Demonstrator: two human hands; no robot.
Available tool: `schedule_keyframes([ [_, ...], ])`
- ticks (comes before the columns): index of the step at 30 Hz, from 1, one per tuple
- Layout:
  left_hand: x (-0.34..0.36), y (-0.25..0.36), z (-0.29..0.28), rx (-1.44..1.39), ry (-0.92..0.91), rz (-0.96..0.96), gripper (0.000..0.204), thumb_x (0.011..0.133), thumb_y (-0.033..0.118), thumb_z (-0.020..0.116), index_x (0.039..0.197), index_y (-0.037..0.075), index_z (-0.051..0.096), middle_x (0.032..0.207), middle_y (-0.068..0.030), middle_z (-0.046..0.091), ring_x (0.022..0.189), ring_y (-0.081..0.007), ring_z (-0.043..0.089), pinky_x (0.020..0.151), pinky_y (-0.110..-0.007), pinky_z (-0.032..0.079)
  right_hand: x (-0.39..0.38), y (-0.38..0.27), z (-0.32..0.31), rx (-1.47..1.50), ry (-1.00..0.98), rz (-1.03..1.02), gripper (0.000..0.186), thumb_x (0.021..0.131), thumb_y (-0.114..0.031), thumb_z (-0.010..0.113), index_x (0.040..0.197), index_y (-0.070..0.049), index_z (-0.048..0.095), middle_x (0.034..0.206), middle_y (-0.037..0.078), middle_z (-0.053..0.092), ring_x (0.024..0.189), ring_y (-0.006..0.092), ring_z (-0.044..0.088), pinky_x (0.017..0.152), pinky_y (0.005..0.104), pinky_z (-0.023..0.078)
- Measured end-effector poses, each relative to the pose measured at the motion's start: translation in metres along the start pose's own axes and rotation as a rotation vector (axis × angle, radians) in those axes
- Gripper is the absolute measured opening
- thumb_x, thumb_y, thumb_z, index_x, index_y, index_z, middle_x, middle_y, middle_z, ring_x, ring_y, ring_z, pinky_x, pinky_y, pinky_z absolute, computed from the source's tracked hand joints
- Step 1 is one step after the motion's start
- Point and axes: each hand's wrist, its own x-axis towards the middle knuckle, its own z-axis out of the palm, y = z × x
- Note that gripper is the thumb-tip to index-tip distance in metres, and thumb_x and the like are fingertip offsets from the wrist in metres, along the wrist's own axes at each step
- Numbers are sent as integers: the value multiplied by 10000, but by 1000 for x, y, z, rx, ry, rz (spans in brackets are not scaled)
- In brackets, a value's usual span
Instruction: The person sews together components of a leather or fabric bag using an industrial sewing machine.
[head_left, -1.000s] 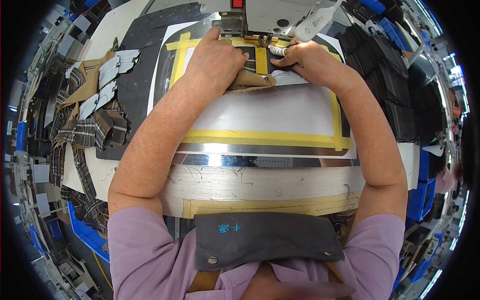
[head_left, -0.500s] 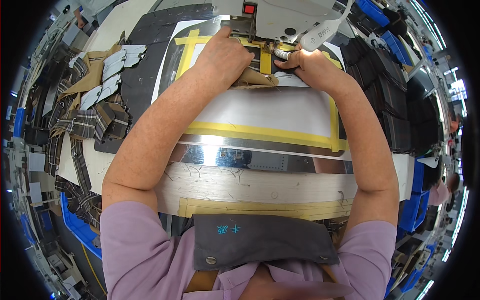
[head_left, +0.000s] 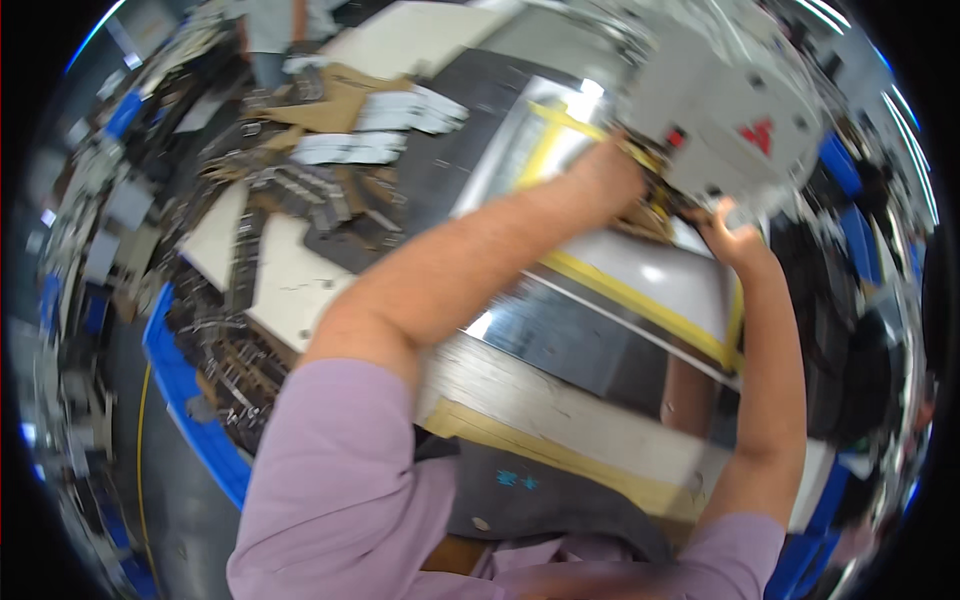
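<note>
A grey sewing machine head [head_left: 710,120] stands at the upper right, over a white sheet framed in yellow tape [head_left: 640,290]. My left hand [head_left: 608,182] is curled at the machine's left side, closed on a tan cloth piece [head_left: 645,222] whose edge shows below it. On the right of the needle area my right hand [head_left: 732,235] has its thumb side against a dark edge. Motion smears its fingers, and I cannot tell whether they grip. The needle is hidden in blur.
Cut plaid, tan and white cloth pieces [head_left: 370,115] lie in a heap on the left. Below them hangs a blue bin [head_left: 190,400] with plaid scraps. Dark cloth stacks [head_left: 815,300] stand at the right. A shiny metal plate [head_left: 545,330] borders the pale table edge [head_left: 500,385].
The whole view has turned and shifted, so the machine and hands appear farther right and tilted. More of the left heap and bin shows. Both hands are still at the machine.
</note>
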Motion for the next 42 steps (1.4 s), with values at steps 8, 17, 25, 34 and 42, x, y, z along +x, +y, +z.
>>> schedule_keyframes([
  [8, -28, -1, -6, -228, 8, 7, 213, 832, 197, 574, 928, 212, 763, 990, 8, 728, 1038, -183, 665, 1123, -547, 244, 1, -43, -24, -29, -84, 94, 327, 853, -18, 572, 1120, -108, 738, 1167, 183, 679, 1168, 366, 587, 1050, 419, 414],
  [17, -153, -10, -19, -818, 409, 21, 289, 923, 241, 624, 1205, 179, 649, 1220, -30, 649, 1238, -195, 554, 1157, -583, 194, 2, -3, -9, 28, -49, -101, 428, 869, 47, 556, 1288, -29, 605, 1243, 182, 661, 1253, 340, 557, 1131, 381, 333],
  [25, -297, -103, 6, -613, 200, -513, 271, 949, 178, 598, 1209, 168, 673, 1252, -44, 674, 1169, -207, 615, 1123, -470, 334, -14, -87, -33, 155, 12, -16, 491, 754, 114, 592, 1178, -95, 724, 1022, 184, 686, 1045, 331, 635, 979, 388, 464],
  [34, -388, -158, 61, -373, 14, -821, 516, 759, 13, 625, 1256, 150, 592, 1303, -55, 610, 1257, -257, 544, 1084, -470, 344, -45, -143, -54, 102, -90, -63, 516, 747, 127, 599, 1223, -49, 690, 906, 179, 623, 930, 326, 567, 903, 365, 441],
  [42, -396, -210, 41, -352, 101, -814, 327, 709, 314, 820, 1010, 205, 757, 1322, 64, 624, 1415, -171, 380, 1163, -601, 148, -62, -152, -68, 93, -297, 152, 457, 785, 71, 632, 1216, -67, 698, 972, 225, 671, 989, 273, 603, 954, 381, 412],
])
